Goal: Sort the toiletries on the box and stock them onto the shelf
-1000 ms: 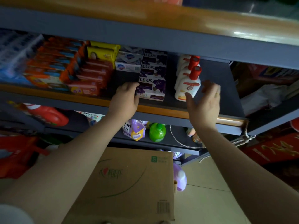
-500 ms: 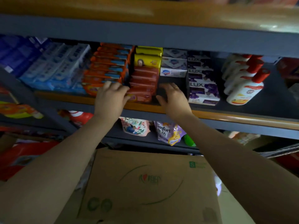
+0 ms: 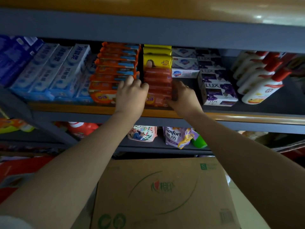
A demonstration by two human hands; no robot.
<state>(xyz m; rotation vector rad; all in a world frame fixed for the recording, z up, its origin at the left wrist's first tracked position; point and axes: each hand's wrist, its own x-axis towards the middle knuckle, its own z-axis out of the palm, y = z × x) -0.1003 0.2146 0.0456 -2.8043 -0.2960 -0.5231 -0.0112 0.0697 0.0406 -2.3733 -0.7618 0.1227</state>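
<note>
A row of dark red soap packs [image 3: 157, 80] runs front to back on the shelf [image 3: 247, 116]. My left hand [image 3: 132, 95] presses against the row's left side and my right hand [image 3: 183, 96] against its right side, so both hands clasp the stack near the shelf's front edge. Left of it lie orange soap packs [image 3: 113, 68] and blue-white toothpaste boxes [image 3: 54, 71]. Behind the red row stand yellow packs [image 3: 156, 60]. To the right are white soap boxes [image 3: 184, 66], purple LUX boxes [image 3: 217, 91] and white bottles with red caps [image 3: 262, 85]. The cardboard box [image 3: 158, 192] below shows a bare top.
The upper shelf board [image 3: 148, 22] hangs low above the goods. The lower shelf holds a pink pouch [image 3: 143, 133], a Comfort pouch [image 3: 178, 136], a green bottle [image 3: 198, 141] and a red jug [image 3: 82, 128]. Bare dark shelf shows in front of the white soap boxes.
Both hands moved left from the LUX boxes and bottles. My left hand then shifted right from the orange packs, and both hands closed in on the red soap row. My view also swung left.
</note>
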